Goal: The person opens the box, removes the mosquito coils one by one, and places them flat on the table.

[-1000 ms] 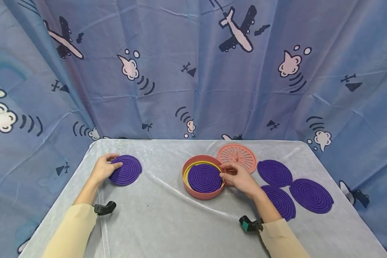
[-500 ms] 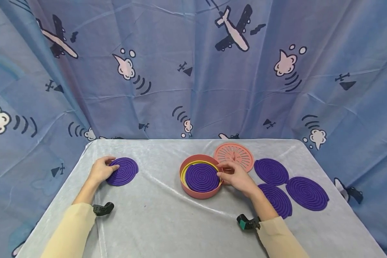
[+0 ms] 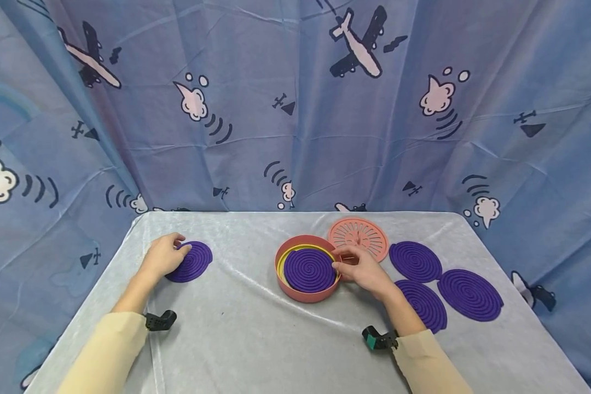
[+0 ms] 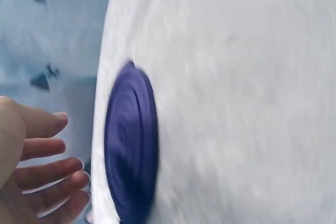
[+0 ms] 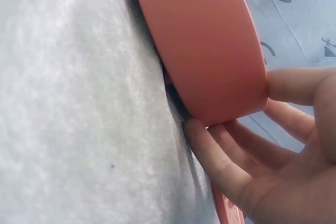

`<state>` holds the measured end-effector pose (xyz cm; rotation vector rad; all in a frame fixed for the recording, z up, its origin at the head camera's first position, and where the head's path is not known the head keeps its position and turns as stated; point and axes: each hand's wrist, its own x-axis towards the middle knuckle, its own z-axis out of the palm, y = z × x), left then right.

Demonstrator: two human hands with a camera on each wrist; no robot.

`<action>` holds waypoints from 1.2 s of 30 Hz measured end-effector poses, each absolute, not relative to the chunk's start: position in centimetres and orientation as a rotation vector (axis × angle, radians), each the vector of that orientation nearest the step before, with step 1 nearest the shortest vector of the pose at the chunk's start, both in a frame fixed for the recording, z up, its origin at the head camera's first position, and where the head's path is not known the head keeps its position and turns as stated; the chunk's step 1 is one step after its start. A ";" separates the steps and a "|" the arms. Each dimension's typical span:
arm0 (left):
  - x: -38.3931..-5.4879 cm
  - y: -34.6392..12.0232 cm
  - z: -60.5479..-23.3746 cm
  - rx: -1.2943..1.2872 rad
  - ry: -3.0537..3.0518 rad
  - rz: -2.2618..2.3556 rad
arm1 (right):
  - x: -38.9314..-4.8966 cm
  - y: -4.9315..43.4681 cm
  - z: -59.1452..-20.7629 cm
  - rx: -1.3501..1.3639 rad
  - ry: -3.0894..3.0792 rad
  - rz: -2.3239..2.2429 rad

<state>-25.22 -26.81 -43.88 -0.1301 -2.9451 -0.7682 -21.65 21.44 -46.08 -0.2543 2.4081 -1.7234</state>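
Note:
My left hand [image 3: 162, 255] hovers over the near edge of a purple spiral mosquito coil [image 3: 197, 264] lying flat on the left. In the left wrist view its fingers hang loosely beside the coil [image 4: 131, 140], apart from it and holding nothing. My right hand [image 3: 365, 273] holds the right side of a round pink tin-shaped container [image 3: 302, 297]. Another purple mosquito coil [image 3: 308, 270] lies inside it, within a yellow inner ring [image 3: 280, 265]. In the right wrist view, the thumb touches the rim of the container [image 5: 205, 40] and the fingers curl at its lower side.
A pink slotted lid [image 3: 342, 232] lies behind the container. On the right rest three more mosquito coils: one at the back [image 3: 416, 261], one at the far right [image 3: 470, 294], one partly behind the right forearm [image 3: 427, 306]. A blue patterned curtain [image 3: 246, 109] hangs beyond the grey-covered table [image 3: 256, 350].
My left hand has let go of the left mosquito coil and shifted slightly right above it. The right hand keeps its hold on the container; the view shifted slightly.

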 end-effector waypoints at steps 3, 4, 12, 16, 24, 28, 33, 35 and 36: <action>-25.2 -25.5 -43.3 -0.178 -2.931 -0.756 | -21.6 21.4 -46.1 -0.234 2.416 -1.712; -25.2 -25.0 -43.1 -0.194 -2.927 -0.749 | -21.6 21.4 -46.1 -0.226 2.415 -1.714; -24.9 -21.3 -41.5 -0.295 -2.888 -0.716 | -21.6 21.4 -46.0 -0.222 2.422 -1.715; -24.5 -19.6 -41.1 -0.362 -2.850 -0.775 | -21.6 21.5 -46.2 -0.236 2.426 -1.720; -23.9 -16.2 -40.4 -0.471 -2.748 -0.881 | -21.6 21.4 -46.2 -0.237 2.399 -1.746; -24.1 -14.5 -40.3 -0.528 -2.689 -0.950 | -21.6 21.4 -46.2 -0.229 2.413 -1.725; -24.4 -12.5 -40.1 -0.619 -2.601 -1.069 | -21.6 21.4 -46.2 -0.220 2.419 -1.725; -24.5 -11.7 -40.1 -0.651 -2.589 -1.107 | -21.6 21.3 -46.2 -0.217 2.426 -1.725; -24.5 -11.3 -40.1 -0.666 -2.588 -1.124 | -21.6 21.3 -46.2 -0.216 2.429 -1.725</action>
